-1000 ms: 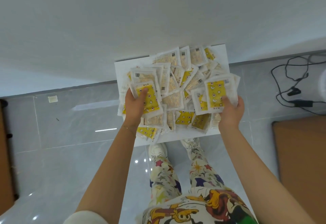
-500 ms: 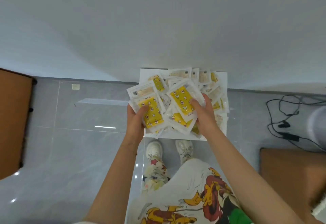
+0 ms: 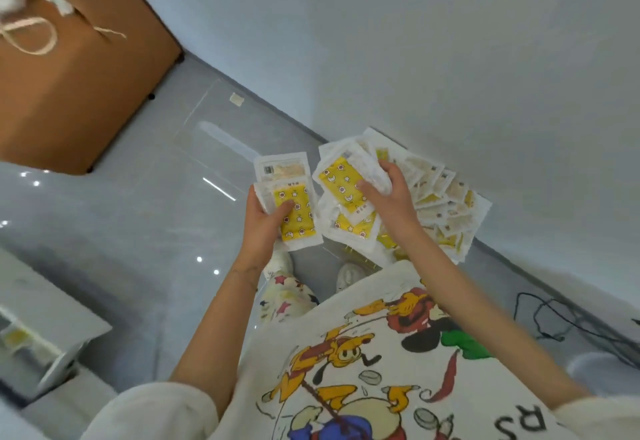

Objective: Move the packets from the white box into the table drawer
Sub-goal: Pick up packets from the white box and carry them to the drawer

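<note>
Left hand (image 3: pixel 266 223), gripping a stack of flat yellow-and-white plastic packets (image 3: pixel 296 220), is now past the edge of the white rectangular box (image 3: pixel 484 205), over open grey tiled floor (image 3: pixel 156 232) to its left; right hand (image 3: pixel 389 195) clutches another bundle above the box, as before.

Drawer (image 3: pixel 60 361) blurred at left edge, its contents unclear, brown table (image 3: pixel 69 86) cropped

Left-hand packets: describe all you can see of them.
The left-hand packets are a small stack of flat, white-edged pouches, seemingly plastic film. The front one shows a yellow panel with stars; one behind sticks out above, showing a barcode. The left hand grips them from below, thumb across the yellow panel, over the grey floor, beside the right-hand packets.
</note>
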`<state>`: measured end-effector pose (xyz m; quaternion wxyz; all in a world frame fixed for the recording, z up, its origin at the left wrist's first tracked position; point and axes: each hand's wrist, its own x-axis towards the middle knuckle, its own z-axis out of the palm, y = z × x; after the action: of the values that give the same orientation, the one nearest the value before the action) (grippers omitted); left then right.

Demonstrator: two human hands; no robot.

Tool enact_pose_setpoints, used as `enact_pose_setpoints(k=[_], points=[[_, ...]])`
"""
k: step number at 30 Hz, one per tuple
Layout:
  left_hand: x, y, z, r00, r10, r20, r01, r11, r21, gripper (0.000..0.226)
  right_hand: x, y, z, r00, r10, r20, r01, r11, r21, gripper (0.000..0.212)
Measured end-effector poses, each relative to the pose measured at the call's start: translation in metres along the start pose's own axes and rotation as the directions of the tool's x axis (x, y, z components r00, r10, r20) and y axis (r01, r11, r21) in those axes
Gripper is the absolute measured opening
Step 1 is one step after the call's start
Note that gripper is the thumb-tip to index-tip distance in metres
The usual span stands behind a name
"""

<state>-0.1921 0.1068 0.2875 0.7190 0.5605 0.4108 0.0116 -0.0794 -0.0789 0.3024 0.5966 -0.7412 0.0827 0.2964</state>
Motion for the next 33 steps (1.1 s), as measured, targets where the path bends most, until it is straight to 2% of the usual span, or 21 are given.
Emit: enact_pose_setpoints(k=[8,11,15,19,23,30,33], points=[[-0.035,0.010,-0.139,0.970,0.023,-0.244,-0.066,0.984,-0.168,0.047,-0.021,-0.032,0.143,0.949,-0.020,0.313,0.052,0.994,-0.095,0.049],[-0.046,0.013,-0.196,0.937,0.002,-0.350,-0.090,0.968,-0.233,0.049,-0.037,-0.038,0.206,0.926,0.016,0.378,0.023,0.995,-0.099,0.045],[-0.067,0.017,-0.273,0.895,-0.004,-0.446,-0.140,0.947,-0.289,0.052,-0.064,-0.048,0.290,0.889,-0.003,0.458,0.101,0.976,-0.190,0.043],[-0.087,0.017,-0.339,0.839,-0.036,-0.543,-0.181,0.923,-0.340,0.042,-0.089,-0.056,0.367,0.823,0.021,0.568,0.141,0.960,-0.240,0.044],[-0.100,0.013,-0.394,0.769,-0.075,-0.635,-0.222,0.900,-0.375,0.048,-0.100,-0.060,0.433,0.761,0.027,0.649,0.179,0.952,-0.249,0.046],[-0.098,0.007,-0.459,0.664,-0.170,-0.729,-0.311,0.823,-0.475,0.051,-0.096,-0.070,0.529,0.686,0.037,0.727,0.255,0.923,-0.288,0.044],[-0.086,0.013,-0.482,0.605,-0.193,-0.773,-0.368,0.793,-0.486,0.047,-0.087,-0.080,0.573,0.644,0.072,0.761,0.247,0.922,-0.297,0.037]])
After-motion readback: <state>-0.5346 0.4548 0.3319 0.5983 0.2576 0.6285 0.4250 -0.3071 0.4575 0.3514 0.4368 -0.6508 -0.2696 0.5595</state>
